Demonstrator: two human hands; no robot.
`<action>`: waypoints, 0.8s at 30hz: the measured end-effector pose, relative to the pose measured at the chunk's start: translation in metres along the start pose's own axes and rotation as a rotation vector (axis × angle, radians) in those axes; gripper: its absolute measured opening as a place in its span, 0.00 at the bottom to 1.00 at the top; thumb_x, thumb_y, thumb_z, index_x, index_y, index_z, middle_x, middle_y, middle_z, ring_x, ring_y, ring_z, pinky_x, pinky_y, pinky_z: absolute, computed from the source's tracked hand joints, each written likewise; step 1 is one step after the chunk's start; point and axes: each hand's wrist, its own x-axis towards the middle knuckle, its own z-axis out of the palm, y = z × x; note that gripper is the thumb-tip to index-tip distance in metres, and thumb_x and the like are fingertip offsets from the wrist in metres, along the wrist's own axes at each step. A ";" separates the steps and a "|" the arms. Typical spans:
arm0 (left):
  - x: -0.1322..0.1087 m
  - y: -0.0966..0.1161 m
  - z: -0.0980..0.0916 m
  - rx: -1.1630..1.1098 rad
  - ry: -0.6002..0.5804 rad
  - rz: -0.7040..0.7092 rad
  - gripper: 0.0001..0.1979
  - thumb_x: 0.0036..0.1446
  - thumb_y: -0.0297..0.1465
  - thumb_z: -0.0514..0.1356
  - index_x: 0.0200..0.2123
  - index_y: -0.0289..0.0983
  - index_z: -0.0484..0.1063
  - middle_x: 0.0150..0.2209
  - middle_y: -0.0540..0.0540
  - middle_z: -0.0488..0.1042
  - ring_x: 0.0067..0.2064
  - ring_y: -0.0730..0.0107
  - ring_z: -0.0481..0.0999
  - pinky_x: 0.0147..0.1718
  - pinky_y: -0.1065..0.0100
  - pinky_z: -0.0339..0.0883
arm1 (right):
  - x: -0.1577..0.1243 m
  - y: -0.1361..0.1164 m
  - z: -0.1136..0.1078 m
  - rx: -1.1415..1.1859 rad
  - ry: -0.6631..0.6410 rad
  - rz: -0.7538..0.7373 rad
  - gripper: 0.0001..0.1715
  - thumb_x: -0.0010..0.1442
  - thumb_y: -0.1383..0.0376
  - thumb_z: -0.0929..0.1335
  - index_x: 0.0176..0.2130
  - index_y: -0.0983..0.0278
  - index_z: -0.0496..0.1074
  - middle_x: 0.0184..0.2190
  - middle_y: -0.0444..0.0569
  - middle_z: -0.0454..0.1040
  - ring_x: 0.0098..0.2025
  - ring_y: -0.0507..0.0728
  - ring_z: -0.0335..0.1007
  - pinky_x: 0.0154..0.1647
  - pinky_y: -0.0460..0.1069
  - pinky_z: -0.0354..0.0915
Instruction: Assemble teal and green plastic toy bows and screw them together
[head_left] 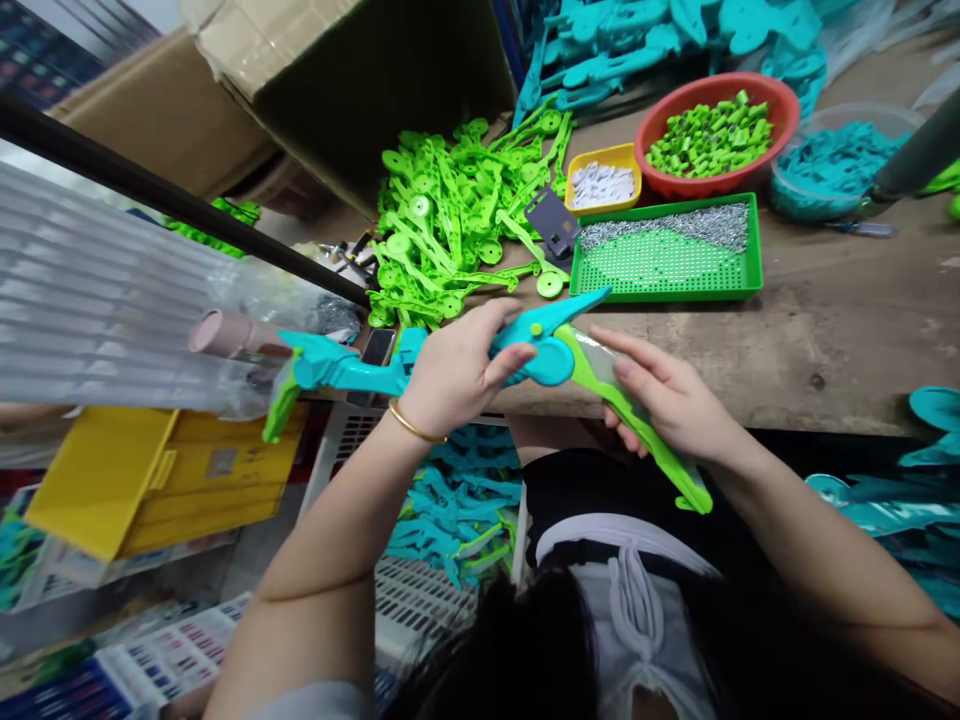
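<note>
My left hand (457, 370) is closed around a teal and green plastic toy (555, 355) shaped like scissors, gripping it near its round pivot. My right hand (667, 400) holds the toy's long green arm (652, 445) from the right side, fingers wrapped under it. The toy's teal arm (337, 368) sticks out to the left over the table edge. A gold bangle (411, 425) sits on my left wrist.
On the wooden table (840, 330) lie a heap of green plastic parts (450, 220), a green tray of screws (667, 250), a yellow dish (602, 180), a red bowl of green pieces (712, 130) and teal parts (825, 165). A cardboard box (360, 80) stands behind. Below sit a yellow bin (142, 480) and a white basket of teal parts (450, 510).
</note>
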 end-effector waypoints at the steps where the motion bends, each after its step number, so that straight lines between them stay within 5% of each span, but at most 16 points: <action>1: 0.000 0.003 0.004 0.051 0.029 0.045 0.36 0.60 0.57 0.46 0.55 0.33 0.64 0.48 0.36 0.74 0.50 0.55 0.75 0.45 0.60 0.69 | 0.000 -0.001 -0.002 0.042 0.022 0.017 0.33 0.64 0.50 0.63 0.65 0.50 0.56 0.22 0.40 0.71 0.16 0.49 0.66 0.12 0.42 0.63; 4: 0.000 0.014 0.019 0.238 0.037 0.150 0.41 0.57 0.52 0.57 0.64 0.31 0.53 0.61 0.29 0.63 0.60 0.47 0.66 0.54 0.55 0.66 | -0.001 -0.008 -0.008 0.139 0.033 0.089 0.31 0.65 0.51 0.63 0.65 0.50 0.55 0.21 0.40 0.72 0.15 0.50 0.66 0.11 0.42 0.62; 9: 0.015 0.035 0.032 0.528 -0.133 0.045 0.32 0.62 0.36 0.57 0.65 0.30 0.54 0.50 0.31 0.72 0.46 0.51 0.76 0.37 0.60 0.71 | -0.002 -0.022 -0.011 0.277 0.030 0.226 0.28 0.67 0.56 0.59 0.64 0.54 0.53 0.20 0.42 0.71 0.14 0.50 0.63 0.10 0.41 0.59; 15: 0.031 0.050 0.025 0.594 -0.356 0.090 0.32 0.60 0.34 0.59 0.64 0.28 0.55 0.45 0.34 0.73 0.42 0.52 0.77 0.33 0.62 0.69 | -0.002 -0.011 -0.029 0.294 0.004 0.347 0.26 0.67 0.57 0.56 0.62 0.60 0.57 0.21 0.43 0.70 0.14 0.50 0.62 0.11 0.43 0.59; 17: 0.035 0.050 0.021 0.567 -0.401 0.111 0.31 0.60 0.36 0.60 0.62 0.28 0.58 0.44 0.35 0.74 0.41 0.52 0.78 0.32 0.62 0.69 | -0.005 0.005 -0.042 0.171 0.155 0.174 0.23 0.65 0.55 0.59 0.55 0.61 0.66 0.27 0.47 0.75 0.21 0.52 0.70 0.19 0.46 0.67; 20: 0.045 0.050 0.016 0.473 -0.487 0.123 0.25 0.60 0.40 0.60 0.55 0.32 0.65 0.43 0.38 0.76 0.39 0.53 0.79 0.32 0.63 0.68 | -0.010 0.029 -0.055 -0.115 0.439 -0.342 0.21 0.56 0.58 0.70 0.49 0.59 0.71 0.50 0.50 0.75 0.51 0.57 0.73 0.52 0.53 0.71; 22: 0.054 0.052 0.014 0.390 -0.569 0.148 0.21 0.60 0.42 0.59 0.51 0.34 0.68 0.41 0.40 0.77 0.39 0.55 0.80 0.33 0.64 0.67 | -0.010 0.036 -0.059 -0.291 0.373 -0.598 0.33 0.49 0.61 0.76 0.53 0.56 0.69 0.60 0.48 0.68 0.63 0.60 0.62 0.65 0.58 0.60; 24: 0.062 0.057 0.014 0.331 -0.630 0.184 0.19 0.60 0.43 0.59 0.48 0.36 0.70 0.39 0.42 0.78 0.39 0.56 0.80 0.34 0.65 0.67 | -0.007 0.037 -0.058 -0.365 0.255 -0.708 0.34 0.47 0.65 0.77 0.53 0.54 0.69 0.56 0.46 0.71 0.61 0.59 0.66 0.65 0.60 0.60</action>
